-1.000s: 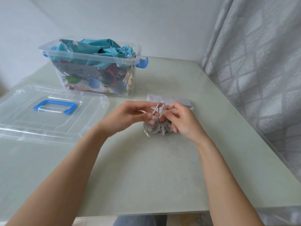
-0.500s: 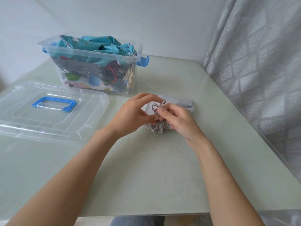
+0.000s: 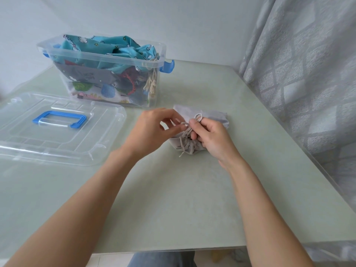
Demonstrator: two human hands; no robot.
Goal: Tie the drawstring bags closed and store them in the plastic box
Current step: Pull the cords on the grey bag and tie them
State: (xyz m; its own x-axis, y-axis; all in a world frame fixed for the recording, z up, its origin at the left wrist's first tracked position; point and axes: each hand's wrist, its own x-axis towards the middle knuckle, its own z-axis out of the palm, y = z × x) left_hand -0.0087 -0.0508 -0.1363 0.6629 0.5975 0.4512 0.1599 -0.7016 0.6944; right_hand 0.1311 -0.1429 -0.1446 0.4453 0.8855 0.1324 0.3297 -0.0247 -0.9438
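Observation:
A small grey drawstring bag (image 3: 215,117) lies on the pale green table, its gathered mouth turned toward me. My left hand (image 3: 154,130) pinches one strand of the light cord (image 3: 185,130) beside the mouth. My right hand (image 3: 210,135) pinches a loop of the same cord that sticks up above its fingers, and covers part of the gathered mouth. A loose cord end trails down onto the table. The clear plastic box (image 3: 154,93) stands at the back left, filled with several cloth bags, a teal patterned one on top.
The box's clear lid (image 3: 96,141) with a blue handle lies flat on the table (image 3: 173,199) to the left. A grey patterned curtain (image 3: 308,74) hangs along the table's right edge. A white wall is behind the box.
Both hands have kept working the cord at the bag's mouth. The left hand drew slightly left with its strand, and a loop now stands above the right fingers.

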